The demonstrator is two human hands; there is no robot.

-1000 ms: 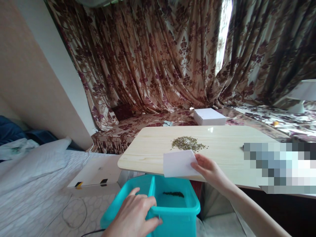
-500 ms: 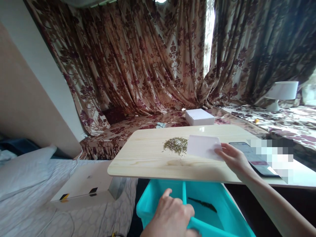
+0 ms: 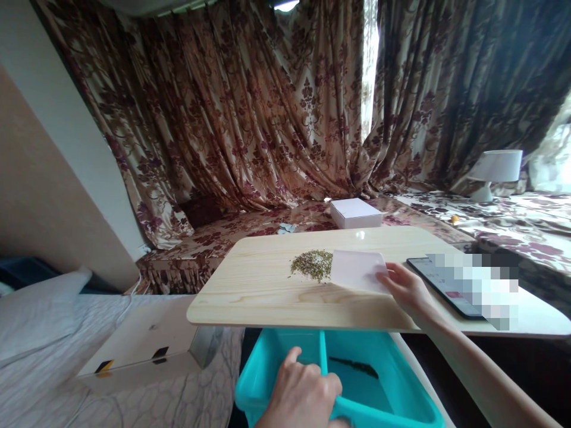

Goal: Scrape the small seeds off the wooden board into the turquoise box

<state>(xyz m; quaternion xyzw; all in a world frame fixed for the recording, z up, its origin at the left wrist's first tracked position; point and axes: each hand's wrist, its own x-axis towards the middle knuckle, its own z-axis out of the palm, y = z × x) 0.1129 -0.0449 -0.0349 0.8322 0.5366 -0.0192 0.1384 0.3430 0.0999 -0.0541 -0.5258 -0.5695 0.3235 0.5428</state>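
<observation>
White and thin, a card [image 3: 357,270] is standing out from the right hand [image 3: 404,287], whose thumb and fingers are gripping its right end. The card's left edge is meeting the right side of a loose heap of small green seeds [image 3: 312,263], which is lying on the pale wooden table [image 3: 259,303]. Below the table's near edge, the left hand [image 3: 303,389] is gripping the near rim of a turquoise bin [image 3: 401,380] beside its divider [image 3: 323,351], with one finger pointing out over the left compartment. In the right compartment, a dark streak of bits [image 3: 357,365] is resting on the bottom.

A phone [image 3: 439,291] is lying on the table to the right of the card, partly hidden by a pixelated patch. Beyond the table, a white box [image 3: 357,213] is sitting before patterned curtains [image 3: 250,107]. A lamp [image 3: 495,169] is standing at the right, and a flat carton [image 3: 138,339] is resting on the bed [image 3: 178,392] at the left.
</observation>
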